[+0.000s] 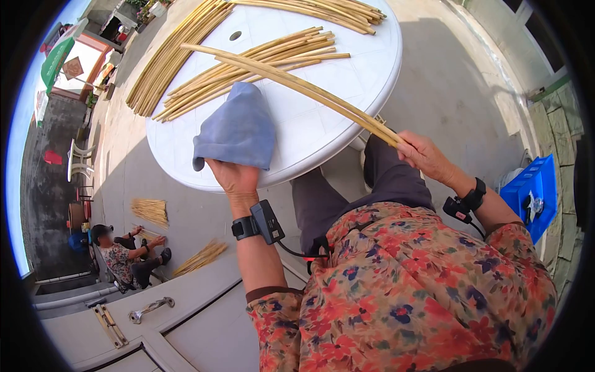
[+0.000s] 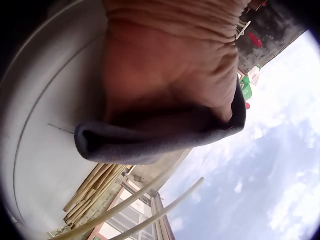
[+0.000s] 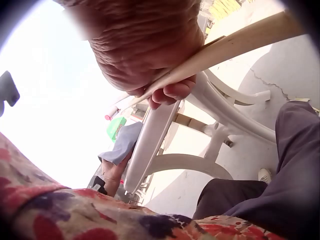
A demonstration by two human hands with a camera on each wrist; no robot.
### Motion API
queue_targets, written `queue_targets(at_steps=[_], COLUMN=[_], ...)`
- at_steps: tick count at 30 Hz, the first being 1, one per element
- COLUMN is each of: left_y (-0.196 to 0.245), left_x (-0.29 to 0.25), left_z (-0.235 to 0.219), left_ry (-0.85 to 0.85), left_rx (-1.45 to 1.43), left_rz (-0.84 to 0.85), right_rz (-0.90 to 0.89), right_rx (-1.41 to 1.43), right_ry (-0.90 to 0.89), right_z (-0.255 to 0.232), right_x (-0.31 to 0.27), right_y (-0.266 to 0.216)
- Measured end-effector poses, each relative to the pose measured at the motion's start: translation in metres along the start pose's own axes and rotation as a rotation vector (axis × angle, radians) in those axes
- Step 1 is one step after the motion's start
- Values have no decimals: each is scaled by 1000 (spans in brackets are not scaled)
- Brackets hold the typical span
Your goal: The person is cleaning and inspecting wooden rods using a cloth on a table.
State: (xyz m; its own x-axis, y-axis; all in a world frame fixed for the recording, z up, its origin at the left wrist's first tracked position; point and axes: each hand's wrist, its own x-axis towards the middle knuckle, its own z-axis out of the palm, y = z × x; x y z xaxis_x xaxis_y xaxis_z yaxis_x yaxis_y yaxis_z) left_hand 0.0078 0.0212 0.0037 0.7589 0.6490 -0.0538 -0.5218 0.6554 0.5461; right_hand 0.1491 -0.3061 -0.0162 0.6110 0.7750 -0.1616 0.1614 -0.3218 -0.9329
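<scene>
A blue-grey cloth (image 1: 238,127) is draped over my left hand (image 1: 234,178) above the near part of the round white table (image 1: 365,71). In the left wrist view the palm faces the camera, and the fingers disappear inside the folded cloth (image 2: 165,142). My right hand (image 1: 426,156) grips two long, thin yellowish sticks (image 1: 310,93) by their near ends, off the table's right edge. They slant up and left over the tabletop, their far ends past the cloth. In the right wrist view, curled fingertips (image 3: 175,91) show beneath a stick (image 3: 225,52).
A middle bundle of sticks (image 1: 211,87), a left row (image 1: 176,59) and a far bundle (image 1: 316,9) lie on the table. A blue plastic basket (image 1: 542,180) stands at right. At lower left a seated person (image 1: 130,257) handles sticks near bundles on the ground (image 1: 149,211).
</scene>
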Motion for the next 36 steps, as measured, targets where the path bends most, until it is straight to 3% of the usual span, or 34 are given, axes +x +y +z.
queue_targets(at_steps=[2, 4, 7, 18, 26, 29, 31, 32, 34, 36], left_y=[-1, -2, -5, -6, -8, -10, -11, -12, -18, -29], left_x=[-6, -9, -15, -25, -25, -22, -20, -15, -5, -5], left_z=[-3, -9, -6, -10, -20, -17, -17, -21, -39, -51], left_ry=[-13, 54, 25, 10, 37, -4, -166, -169, -168, -236], left_rx=[-3, 169, 179, -19, -61, -157, -332, -331, -452, -355], left_rz=[-30, -17, -29, -47, -15, 45, 21, 23, -79, -64], right_rz=[-69, -75, -3, 64, 62, 64, 53, 43, 32, 21], right_rx=[60, 151, 229, 231, 215, 270, 280, 289, 299, 251], right_ry=[-48, -137, -248, -362, -331, -336, -340, -341, -344, -380], right_z=[11, 21, 35, 64, 69, 72, 74, 75, 77, 80], right_x=[21, 35, 50, 74, 73, 77, 79, 80, 81, 84], right_y=[-19, -39, -58, -62, -65, -70, -73, -76, -78, -78])
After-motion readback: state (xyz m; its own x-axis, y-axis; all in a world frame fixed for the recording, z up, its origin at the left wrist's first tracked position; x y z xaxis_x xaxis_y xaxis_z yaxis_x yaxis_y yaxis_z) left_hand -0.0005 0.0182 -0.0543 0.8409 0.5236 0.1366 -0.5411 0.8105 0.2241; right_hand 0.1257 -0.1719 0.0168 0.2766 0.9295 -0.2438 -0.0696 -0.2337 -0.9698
